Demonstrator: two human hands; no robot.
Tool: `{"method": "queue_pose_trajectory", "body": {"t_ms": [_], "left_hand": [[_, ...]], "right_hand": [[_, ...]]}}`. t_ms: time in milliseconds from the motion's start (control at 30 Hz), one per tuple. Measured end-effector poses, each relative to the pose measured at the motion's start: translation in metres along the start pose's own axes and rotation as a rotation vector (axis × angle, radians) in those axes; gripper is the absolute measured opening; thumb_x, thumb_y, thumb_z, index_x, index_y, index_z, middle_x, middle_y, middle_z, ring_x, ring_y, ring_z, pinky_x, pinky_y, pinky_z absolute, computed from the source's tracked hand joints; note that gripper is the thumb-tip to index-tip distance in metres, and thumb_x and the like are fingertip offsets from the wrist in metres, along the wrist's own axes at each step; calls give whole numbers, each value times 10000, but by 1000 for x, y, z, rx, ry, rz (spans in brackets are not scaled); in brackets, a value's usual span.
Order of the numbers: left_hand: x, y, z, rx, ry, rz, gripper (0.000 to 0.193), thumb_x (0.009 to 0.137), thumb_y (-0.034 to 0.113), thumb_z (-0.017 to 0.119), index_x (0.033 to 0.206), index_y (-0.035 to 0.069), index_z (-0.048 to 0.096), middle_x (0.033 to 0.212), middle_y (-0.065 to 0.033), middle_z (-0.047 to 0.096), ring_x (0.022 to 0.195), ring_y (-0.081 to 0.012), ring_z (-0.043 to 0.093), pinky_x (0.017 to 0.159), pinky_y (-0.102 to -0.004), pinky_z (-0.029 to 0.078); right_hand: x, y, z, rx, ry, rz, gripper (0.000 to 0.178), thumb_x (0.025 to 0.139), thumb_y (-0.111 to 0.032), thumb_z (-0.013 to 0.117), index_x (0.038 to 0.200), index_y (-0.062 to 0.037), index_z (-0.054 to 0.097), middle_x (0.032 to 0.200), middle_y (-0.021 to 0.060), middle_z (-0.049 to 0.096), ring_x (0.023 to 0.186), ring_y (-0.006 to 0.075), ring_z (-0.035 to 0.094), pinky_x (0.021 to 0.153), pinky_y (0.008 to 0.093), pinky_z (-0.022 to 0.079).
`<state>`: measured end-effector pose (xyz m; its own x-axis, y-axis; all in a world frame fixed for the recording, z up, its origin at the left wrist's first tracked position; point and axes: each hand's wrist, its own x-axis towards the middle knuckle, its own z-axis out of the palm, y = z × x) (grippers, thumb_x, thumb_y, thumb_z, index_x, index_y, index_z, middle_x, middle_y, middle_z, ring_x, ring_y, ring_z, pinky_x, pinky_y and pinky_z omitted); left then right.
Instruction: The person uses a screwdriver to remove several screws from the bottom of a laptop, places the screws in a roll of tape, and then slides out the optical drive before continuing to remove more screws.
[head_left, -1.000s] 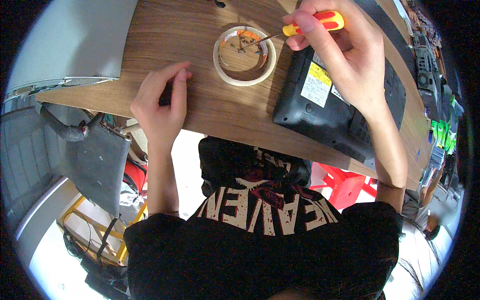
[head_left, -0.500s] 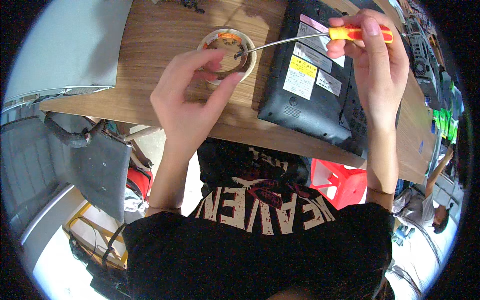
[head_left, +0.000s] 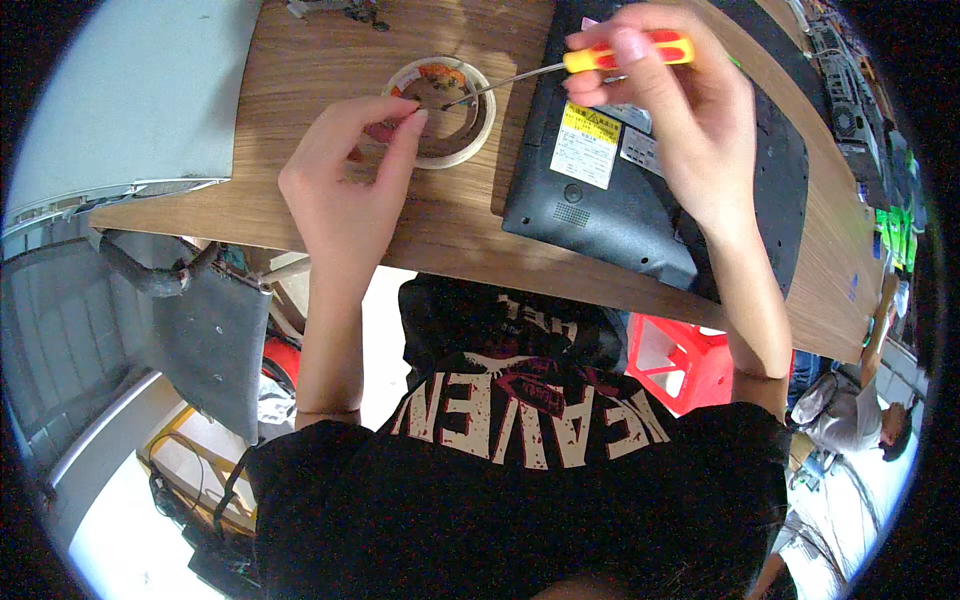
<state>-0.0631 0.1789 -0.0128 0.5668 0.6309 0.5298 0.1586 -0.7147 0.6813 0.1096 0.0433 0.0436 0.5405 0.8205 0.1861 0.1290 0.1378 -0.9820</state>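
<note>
My right hand (head_left: 690, 120) grips the yellow and red handle of a screwdriver (head_left: 630, 52) above a black laptop (head_left: 560, 225). The laptop lies underside up, with several labels on it. Leftward, the screwdriver's thin metal shaft reaches over a roll of tape (head_left: 488, 128), its tip inside the ring. Small dark bits, perhaps screws, lie within the ring near the orange inner label. At the ring's left side, my left hand (head_left: 345, 190) has thumb and forefinger closed together in a pinch. Whatever is between those fingertips is too small to make out.
Small dark parts (head_left: 365, 12) lie at the table's far edge. A pale panel (head_left: 130, 90) stands to the left of the wooden table (head_left: 300, 215). Beneath the near edge is a red plastic stool (head_left: 680, 365). Another person (head_left: 845, 415) is at the far right.
My right hand and the screwdriver have moved left. My left hand's thumb and forefinger have come together from apart, and that hand has shifted slightly left.
</note>
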Motion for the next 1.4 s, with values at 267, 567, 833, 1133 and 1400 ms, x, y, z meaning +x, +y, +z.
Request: {"method": "queue_pose_trajectory", "body": {"t_ms": [267,567,833,1133,1400], "left_hand": [[-11,0,-6,-390,-62,-287,113,757,21,665,870,30,663,809,-41,658,667,-60,560,603,-202,434],[-2,-12,6,162,-144,99,146,723,39,673,868,52,683,820,-75,620,758,-203,569,667,-281,457],[0,8,17,119,-135,107,142,742,40,658,878,68,692,831,-77,598,766,-212,573,678,-292,462],[-21,42,45,-56,-155,254,160,745,-15,632,874,56,695,836,-66,596,750,-171,575,675,-263,461],[-26,50,57,-102,-168,316,159,736,-17,642,872,48,694,829,-71,598,731,-168,570,646,-255,452]], "right_hand": [[-1,13,-8,-182,-61,-21,252,953,-191,435,1080,15,507,1012,192,601,821,216,637,739,320,531],[-11,4,-25,-117,32,-21,257,952,-185,436,1098,12,513,1017,175,600,869,214,631,762,323,532],[-66,-11,-76,38,253,31,294,961,-203,391,1098,34,498,1009,178,593,804,183,616,726,295,527],[-175,-1,-118,133,576,126,245,945,-211,428,1003,12,511,921,191,601,658,213,600,610,306,518],[-193,11,-112,126,604,86,205,941,-180,425,988,7,494,912,195,592,631,227,584,596,309,503]]}}
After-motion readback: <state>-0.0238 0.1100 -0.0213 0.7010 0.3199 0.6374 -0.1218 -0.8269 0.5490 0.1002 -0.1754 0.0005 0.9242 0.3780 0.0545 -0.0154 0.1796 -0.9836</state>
